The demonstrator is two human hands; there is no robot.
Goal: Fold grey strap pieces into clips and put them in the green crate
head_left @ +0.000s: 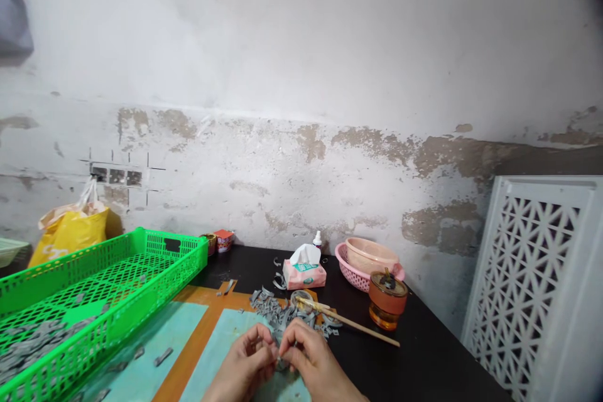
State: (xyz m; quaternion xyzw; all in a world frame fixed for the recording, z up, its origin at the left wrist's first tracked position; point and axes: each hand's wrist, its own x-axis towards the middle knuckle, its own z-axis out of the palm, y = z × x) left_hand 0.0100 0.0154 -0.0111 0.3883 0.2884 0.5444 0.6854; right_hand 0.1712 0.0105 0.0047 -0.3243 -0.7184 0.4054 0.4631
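Observation:
My left hand [249,358] and my right hand [306,355] meet at the bottom middle, fingertips pinched close together. Between them is something small and grey, mostly hidden by the fingers, so its kind cannot be made out. Just beyond the hands lies a heap of small grey strip-like pieces [268,306] on the table. Under the hands is a light blue sheet [207,364] edged with brown tape [181,361]. A few loose grey pieces [163,357] rest on the sheet to the left.
A green plastic crate [155,289] with many grey pieces inside stands at left. Behind the heap are a tissue box [305,275] and a small bottle [317,240]. To the right are a wooden stick [362,325], a jar [387,301] and pink baskets [370,255].

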